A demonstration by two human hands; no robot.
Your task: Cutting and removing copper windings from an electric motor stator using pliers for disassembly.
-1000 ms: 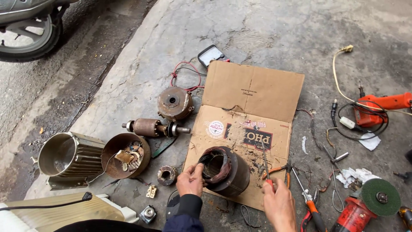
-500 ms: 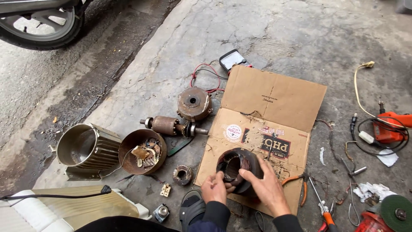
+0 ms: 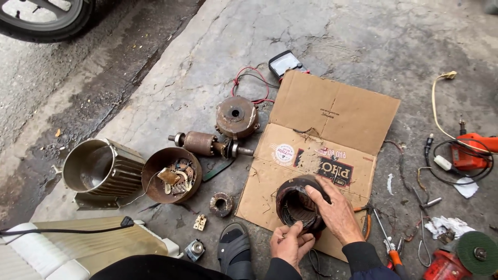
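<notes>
A dark round motor stator (image 3: 297, 203) with copper windings lies on a flattened cardboard sheet (image 3: 332, 119) on the concrete. My right hand (image 3: 334, 212) rests on its upper right side, fingers over the rim. At the stator's near edge my left hand (image 3: 290, 243) pinches the windings with closed fingers. To the left lie the rotor with its shaft (image 3: 206, 143), a round end cover (image 3: 237, 116), the finned motor housing (image 3: 101, 168) and a second end bell (image 3: 171, 175) filled with small parts.
A meter with red leads (image 3: 284, 63) sits beyond the cardboard. Pliers (image 3: 394, 254), an orange power tool (image 3: 469, 150), a grinder with a green disc (image 3: 474, 252) and loose wires lie right. A sandal (image 3: 234, 251), a white appliance (image 3: 78, 243) and a tyre (image 3: 44, 18) are left.
The view shifted, so everything sits further right and lower. My right hand came from the cardboard's edge onto the stator, and my left hand moved to its near rim.
</notes>
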